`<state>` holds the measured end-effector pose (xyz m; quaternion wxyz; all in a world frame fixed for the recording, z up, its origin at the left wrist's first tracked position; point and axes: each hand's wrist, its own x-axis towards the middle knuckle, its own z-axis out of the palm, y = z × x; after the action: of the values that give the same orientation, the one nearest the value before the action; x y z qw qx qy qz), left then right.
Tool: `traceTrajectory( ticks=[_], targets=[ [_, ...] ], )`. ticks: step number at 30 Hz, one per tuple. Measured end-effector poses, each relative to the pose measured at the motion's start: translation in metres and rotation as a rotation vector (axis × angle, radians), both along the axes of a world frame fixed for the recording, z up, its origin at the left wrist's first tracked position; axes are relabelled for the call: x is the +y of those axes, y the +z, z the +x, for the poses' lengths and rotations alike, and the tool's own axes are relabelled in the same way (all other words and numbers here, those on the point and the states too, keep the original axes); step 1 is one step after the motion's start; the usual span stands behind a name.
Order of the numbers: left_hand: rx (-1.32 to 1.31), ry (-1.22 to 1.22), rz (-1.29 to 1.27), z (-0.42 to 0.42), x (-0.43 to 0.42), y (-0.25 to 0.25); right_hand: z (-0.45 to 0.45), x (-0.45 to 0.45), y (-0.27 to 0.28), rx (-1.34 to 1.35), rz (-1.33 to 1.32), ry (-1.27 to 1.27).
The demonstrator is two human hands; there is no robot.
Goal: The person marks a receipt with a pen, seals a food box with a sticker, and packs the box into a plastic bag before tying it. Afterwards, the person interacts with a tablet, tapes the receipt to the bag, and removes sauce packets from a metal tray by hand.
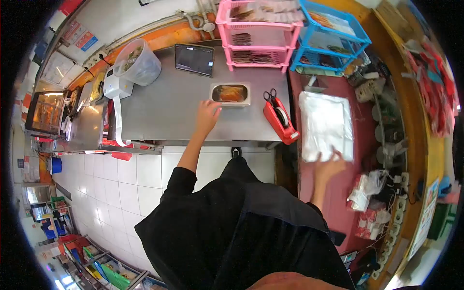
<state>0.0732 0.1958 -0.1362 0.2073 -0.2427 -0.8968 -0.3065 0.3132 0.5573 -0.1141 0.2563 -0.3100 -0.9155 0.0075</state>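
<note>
On the steel counter, my left hand (208, 115) rests at the lower left corner of a small metal tray (231, 104) with orange-brown food inside; its fingers are slightly apart and nothing shows in them. My right hand (330, 164), blurred, is at the lower edge of a stack of clear plastic bags (326, 123) on the reddish surface to the right. Its fingers look spread, touching or just above the bags. Between the two, a red tape dispenser (281, 121) holds black scissors (270, 94).
A tablet (194, 60) lies behind the tray. Pink shelves (258, 44) and blue shelves (331, 38) stand at the back. At the left are a clear bucket (145, 67) and a white label printer (117, 86). Plastic-wrapped packs (363, 193) lie at the right.
</note>
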Motion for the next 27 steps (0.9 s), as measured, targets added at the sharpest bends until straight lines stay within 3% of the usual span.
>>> traceTrajectory(
  ticks=[2,4,8,14,20,27],
  targets=[
    [-0.075,-0.052,-0.117,-0.031,-0.008,0.0,-0.058,-0.045,-0.009,0.151,-0.207,0.357],
    [-0.135,-0.098,-0.158,-0.056,-0.011,0.001,-0.11,-0.084,-0.006,0.049,-0.306,0.611],
    [-0.426,-0.253,-0.356,-0.097,-0.011,-0.011,-0.205,-0.138,-0.014,0.026,-0.338,0.833],
    [-0.508,-0.452,-0.61,-0.117,0.004,-0.007,-0.297,-0.171,-0.03,-0.057,-0.277,0.872],
    [-0.517,-0.471,-0.658,-0.123,0.008,-0.015,-0.318,-0.179,-0.035,-0.164,-0.284,0.889],
    [-0.478,-0.465,-0.652,-0.127,0.006,-0.044,-0.327,-0.181,-0.047,-0.082,-0.326,1.061]
  ],
)
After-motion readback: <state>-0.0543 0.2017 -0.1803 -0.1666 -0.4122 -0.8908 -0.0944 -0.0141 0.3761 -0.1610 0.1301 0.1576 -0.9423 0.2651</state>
